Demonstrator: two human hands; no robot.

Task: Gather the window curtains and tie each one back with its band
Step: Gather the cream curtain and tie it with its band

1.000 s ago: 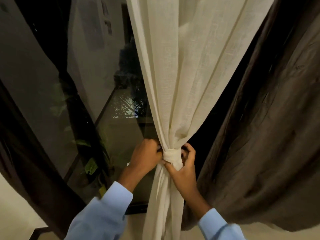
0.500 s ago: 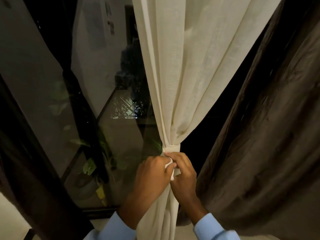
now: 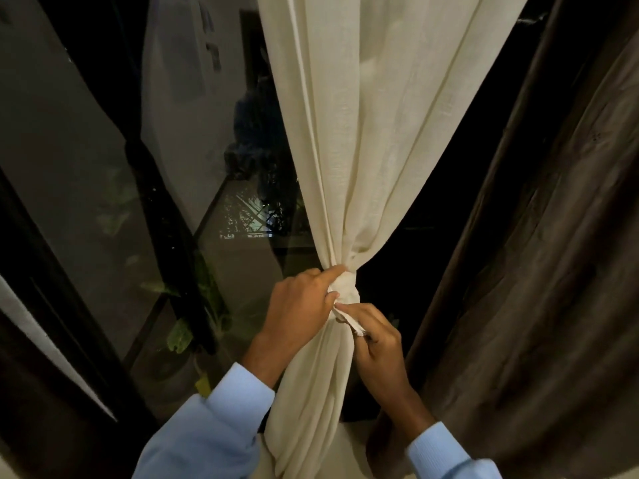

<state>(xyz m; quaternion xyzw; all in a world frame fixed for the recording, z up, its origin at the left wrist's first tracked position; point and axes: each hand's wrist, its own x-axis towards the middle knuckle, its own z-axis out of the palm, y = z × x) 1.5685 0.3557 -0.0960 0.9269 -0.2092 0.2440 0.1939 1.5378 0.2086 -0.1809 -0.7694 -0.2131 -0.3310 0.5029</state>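
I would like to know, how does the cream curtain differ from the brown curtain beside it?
The cream curtain is pale and thin; the brown curtain is dark and looks heavier. The cream curtain is gathered into a narrow waist by its band, which the left hand and right hand pinch; the brown curtain hangs loose, with no band in view. Both hang at the same window.

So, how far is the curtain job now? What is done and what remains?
Done: the cream curtain is gathered and the band is wrapped around it. In hand: the left hand pinches the band at the knot and the right hand pinches its loose end, so the tie looks not yet finished. Left: the brown curtain hangs loose, with no band visible.
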